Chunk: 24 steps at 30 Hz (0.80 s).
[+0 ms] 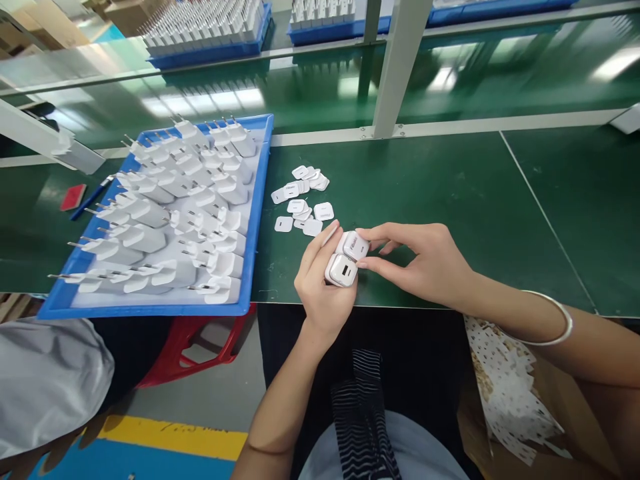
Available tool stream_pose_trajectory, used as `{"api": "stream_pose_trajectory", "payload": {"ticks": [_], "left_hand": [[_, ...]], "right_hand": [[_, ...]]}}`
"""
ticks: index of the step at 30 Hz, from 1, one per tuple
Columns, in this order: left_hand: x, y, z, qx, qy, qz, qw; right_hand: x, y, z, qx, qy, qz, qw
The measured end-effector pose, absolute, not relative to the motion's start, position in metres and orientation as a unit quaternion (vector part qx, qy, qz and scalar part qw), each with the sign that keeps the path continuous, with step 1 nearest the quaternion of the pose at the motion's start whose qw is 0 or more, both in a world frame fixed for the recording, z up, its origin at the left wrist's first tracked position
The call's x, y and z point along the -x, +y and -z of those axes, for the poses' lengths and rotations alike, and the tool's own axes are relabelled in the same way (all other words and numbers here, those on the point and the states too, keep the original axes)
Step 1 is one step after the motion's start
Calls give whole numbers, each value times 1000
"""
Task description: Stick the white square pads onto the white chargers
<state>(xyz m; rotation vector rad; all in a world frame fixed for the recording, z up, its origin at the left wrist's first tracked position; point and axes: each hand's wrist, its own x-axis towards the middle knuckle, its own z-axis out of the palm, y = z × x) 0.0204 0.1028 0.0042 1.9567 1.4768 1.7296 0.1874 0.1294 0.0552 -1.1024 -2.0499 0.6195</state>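
My left hand (325,287) is wrapped around two white plug chargers (342,270), one above the other, with their port ends facing right. A dark port slot shows on the lower one. My right hand (415,257) has its index finger and thumb on the upper charger's end (356,246), which bears small print. Just beyond my left hand, several small white face plates (324,211) lie loose on the green table. A blue tray (257,220) to the left holds many white chargers (143,237) with their metal pins sticking up.
A metal post (395,73) and rail stand behind the table (450,180). More blue trays of chargers (205,27) sit beyond. At far left lie a red pad (73,197) and a blue pen. A box of white scraps (515,393) stands lower right; a red stool (200,350) lower left, beside another person.
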Motion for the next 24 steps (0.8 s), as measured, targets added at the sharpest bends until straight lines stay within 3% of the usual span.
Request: {"api": "stream_pose_trajectory", "payload": {"ticks": [7,20,24], "left_hand": [[-19,103,-5,-636,493,-583,113],[-14,107,-14,-601,483,-581,260],[-12,106,-16,-622,444,-583,276]], "right_hand": [[-185,130,-57,423,-783,-273,366],[-188,134,-66,414,-639,-512,397],[-186,135,-66,414,-631,-529,387]]}}
